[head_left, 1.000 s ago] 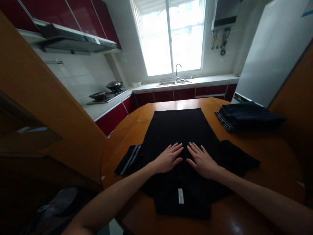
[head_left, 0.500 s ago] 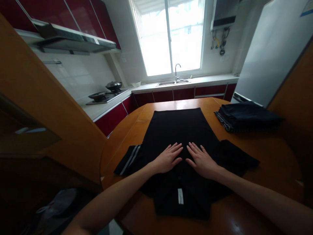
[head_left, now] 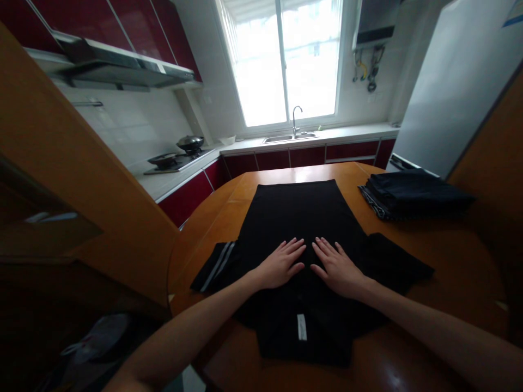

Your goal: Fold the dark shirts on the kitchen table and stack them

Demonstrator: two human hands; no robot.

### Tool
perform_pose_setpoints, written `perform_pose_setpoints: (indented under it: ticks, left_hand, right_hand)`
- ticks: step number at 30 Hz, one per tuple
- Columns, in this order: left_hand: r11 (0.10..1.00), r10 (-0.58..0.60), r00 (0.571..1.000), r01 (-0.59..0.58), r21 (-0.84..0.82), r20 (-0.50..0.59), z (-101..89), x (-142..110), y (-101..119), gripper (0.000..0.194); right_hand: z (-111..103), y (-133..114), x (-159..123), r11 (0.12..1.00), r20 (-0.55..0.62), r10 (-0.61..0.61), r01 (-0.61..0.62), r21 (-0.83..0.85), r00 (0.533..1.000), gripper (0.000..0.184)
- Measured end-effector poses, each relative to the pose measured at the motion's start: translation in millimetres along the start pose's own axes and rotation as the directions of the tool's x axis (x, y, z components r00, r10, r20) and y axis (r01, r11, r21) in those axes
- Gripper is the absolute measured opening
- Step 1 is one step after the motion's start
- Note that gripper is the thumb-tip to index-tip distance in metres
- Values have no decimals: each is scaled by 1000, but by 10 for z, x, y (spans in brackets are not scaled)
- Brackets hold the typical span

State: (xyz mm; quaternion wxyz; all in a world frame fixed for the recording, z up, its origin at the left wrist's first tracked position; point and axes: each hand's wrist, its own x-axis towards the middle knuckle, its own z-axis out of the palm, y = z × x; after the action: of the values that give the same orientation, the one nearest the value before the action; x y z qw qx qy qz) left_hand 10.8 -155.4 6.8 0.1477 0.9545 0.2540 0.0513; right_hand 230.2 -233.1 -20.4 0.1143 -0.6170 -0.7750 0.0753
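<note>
A black short-sleeved shirt (head_left: 300, 209) lies spread flat, its collar end toward me and its hem toward the window. Two pale stripes cross the sleeve on the left, and a white label (head_left: 302, 327) shows inside the collar. My left hand (head_left: 281, 265) rests palm down on the middle of the shirt, fingers stretched out. Beside it, a small gap away, my right hand (head_left: 337, 269) lies flat on the cloth too, fingers extended. Neither hand grips anything.
The shirt is on a round wooden table (head_left: 232, 204). At the table's right stands a stack of folded dark clothes (head_left: 417, 194). Beyond are a counter with a sink (head_left: 279, 139), a stove with pans (head_left: 190, 144), and a fridge (head_left: 453, 81) at right.
</note>
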Motion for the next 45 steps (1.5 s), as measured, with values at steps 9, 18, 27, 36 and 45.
perform_pose_setpoints:
  ticks: [9, 18, 27, 36, 45]
  left_hand:
    - [1000, 14, 1000, -14, -7, -17, 6, -2, -13, 57]
    - [1000, 8, 1000, -8, -4, -10, 5, 2, 0, 57]
    - [1000, 12, 1000, -12, -3, -16, 6, 1, -3, 57]
    - [1000, 11, 1000, -11, -4, -9, 5, 0, -10, 58]
    - [1000, 9, 1000, -9, -8, -1, -6, -6, 13, 58]
  right_hand:
    - [-23, -11, 2, 1000, 17, 9, -9, 3, 1000, 71]
    - [-38, -23, -3, 1000, 19, 15, -15, -3, 1000, 71]
    - [0, -1, -2, 1000, -4, 1, -1, -1, 1000, 70]
    - [-38, -20, 0, 1000, 22, 11, -10, -12, 1000, 72]
    - [-32, -18, 2, 1000, 26, 13, -13, -19, 1000, 72]
